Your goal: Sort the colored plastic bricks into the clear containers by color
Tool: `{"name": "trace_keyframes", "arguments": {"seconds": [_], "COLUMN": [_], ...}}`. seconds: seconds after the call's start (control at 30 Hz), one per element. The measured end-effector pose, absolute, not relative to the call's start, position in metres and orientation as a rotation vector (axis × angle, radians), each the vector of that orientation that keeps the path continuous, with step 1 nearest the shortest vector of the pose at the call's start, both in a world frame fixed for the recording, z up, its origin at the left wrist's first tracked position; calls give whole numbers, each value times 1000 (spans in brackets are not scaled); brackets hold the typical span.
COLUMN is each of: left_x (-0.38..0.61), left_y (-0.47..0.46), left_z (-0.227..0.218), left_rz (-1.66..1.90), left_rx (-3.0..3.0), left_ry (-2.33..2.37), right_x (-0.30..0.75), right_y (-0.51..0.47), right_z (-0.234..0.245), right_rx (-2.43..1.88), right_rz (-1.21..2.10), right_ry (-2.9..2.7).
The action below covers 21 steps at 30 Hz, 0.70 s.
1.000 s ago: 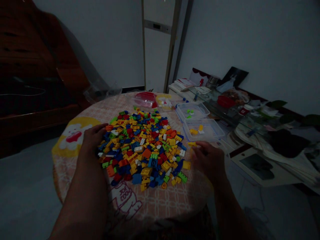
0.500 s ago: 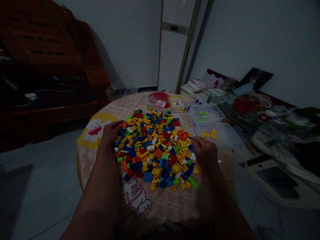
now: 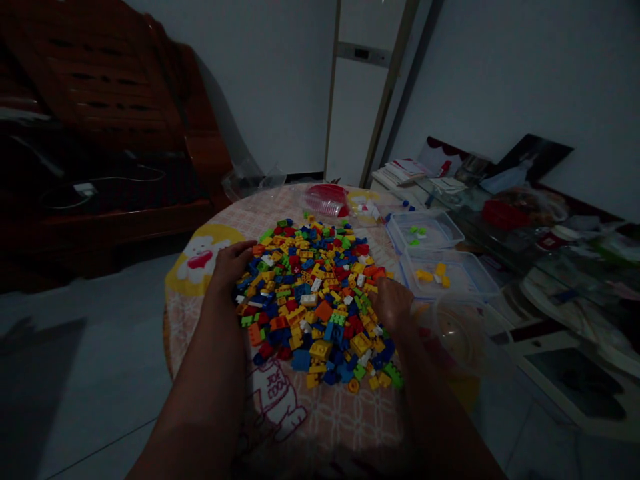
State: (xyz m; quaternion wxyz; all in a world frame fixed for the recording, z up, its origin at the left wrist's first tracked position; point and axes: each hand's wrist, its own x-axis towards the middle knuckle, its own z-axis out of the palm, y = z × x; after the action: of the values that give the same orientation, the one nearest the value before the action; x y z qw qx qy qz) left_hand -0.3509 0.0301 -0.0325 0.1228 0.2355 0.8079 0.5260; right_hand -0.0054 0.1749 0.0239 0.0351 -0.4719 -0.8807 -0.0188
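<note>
A wide pile of mixed toy building bricks (image 3: 309,301) in red, yellow, blue, green, orange and white covers the middle of a round table. My left hand (image 3: 231,263) rests at the pile's left edge, its fingers stretched out against the outer bricks near an orange one. On the opposite side my right hand (image 3: 393,301) reaches into the pile's right edge, below some orange bricks. Its fingers are curled inward and mostly hidden by the back of the hand, so anything between them cannot be made out.
To the right stand a clear plastic box (image 3: 483,275) with yellow bricks, another box (image 3: 453,230) with green pieces, and a clear round container (image 3: 457,333). A red tub (image 3: 327,199) lies at the table's back. Beyond the boxes is a cluttered glass-topped table (image 3: 515,250).
My right hand has moved left into the pile's edge, its back now turned more upward. My left hand stays at the left edge. The whole view has shifted slightly.
</note>
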Motion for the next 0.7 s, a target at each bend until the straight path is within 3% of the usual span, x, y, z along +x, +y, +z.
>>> {"name": "trace_keyframes", "arguments": {"seconds": [0.3,0.7], "left_x": [-352,-348], "left_y": [32,32], "left_z": [-34,-26], "left_rz": [1593,1594], "left_rx": [660,650], "left_ry": [2281,2276], "right_x": [3,-4], "right_y": [180,176], "right_z": [27,14], "right_rx": [-1491,-1385], "right_rz": [196,175], "right_ry": [-2620,-2674]}}
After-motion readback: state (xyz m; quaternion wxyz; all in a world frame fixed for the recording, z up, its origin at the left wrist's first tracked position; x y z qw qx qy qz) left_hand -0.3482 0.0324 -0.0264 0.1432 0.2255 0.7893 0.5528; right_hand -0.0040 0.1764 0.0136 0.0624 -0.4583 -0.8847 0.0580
